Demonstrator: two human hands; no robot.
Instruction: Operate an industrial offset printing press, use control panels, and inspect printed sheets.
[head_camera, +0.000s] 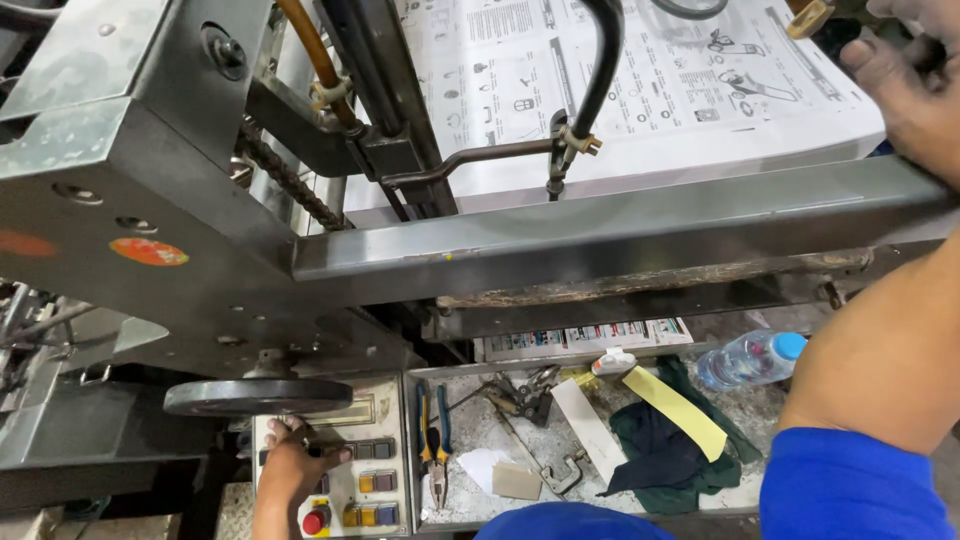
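My left hand (291, 463), fingers spread, presses one grey push-button control panel (362, 470); my right hand (905, 85), grip unclear, rests on one horizontal steel bar (620, 228).

Your items: a beige control panel (365, 470) of square amber and grey buttons plus one red round button, low at front, and a grey steel crossbar (620, 232), lying near level above.

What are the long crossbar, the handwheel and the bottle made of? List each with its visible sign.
Crossbar: metal, probably steel; dull grey sheen, scuffs.
Handwheel, above the left hand: dark metal, matte, smooth rim.
Bottle: clear plastic, see-through, blue cap.
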